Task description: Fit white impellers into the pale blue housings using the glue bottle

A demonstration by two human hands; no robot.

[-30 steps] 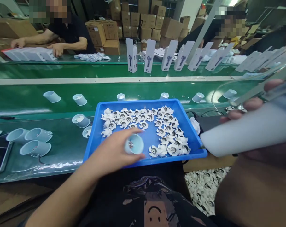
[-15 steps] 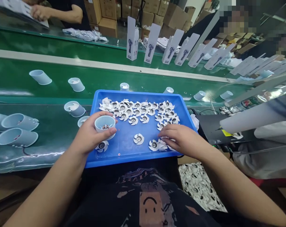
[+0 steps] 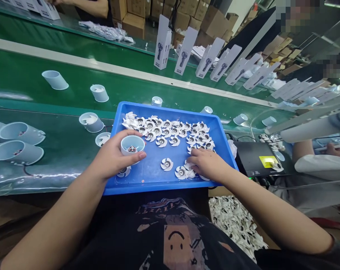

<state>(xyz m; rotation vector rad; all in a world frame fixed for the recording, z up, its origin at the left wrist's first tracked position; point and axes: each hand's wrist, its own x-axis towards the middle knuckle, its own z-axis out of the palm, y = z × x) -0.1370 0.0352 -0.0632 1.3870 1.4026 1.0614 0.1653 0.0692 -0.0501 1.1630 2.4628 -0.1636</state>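
A: In the head view, what's the left hand (image 3: 109,156) doing?

B: Its fingers are wrapped around a pale blue cylinder (image 3: 133,142), thumb across the near side. The open end faces up, with a small part visible inside. It's above the left side of the blue tray (image 3: 150,174).

A: And the right hand (image 3: 210,164)?

B: Reaching down at the tray's right side, fingers curled among white fan wheels (image 3: 167,164). I can't tell whether they've closed on one.

A: How are the wheels lying?

B: Bunched along the tray's far side and its right, with one lying apart near the middle.

A: Anything around it?

B: More cylinders (image 3: 22,133) on the bench (image 3: 60,174) at left, others spaced along the green belt (image 3: 125,88), and white boxes (image 3: 183,56) beyond.
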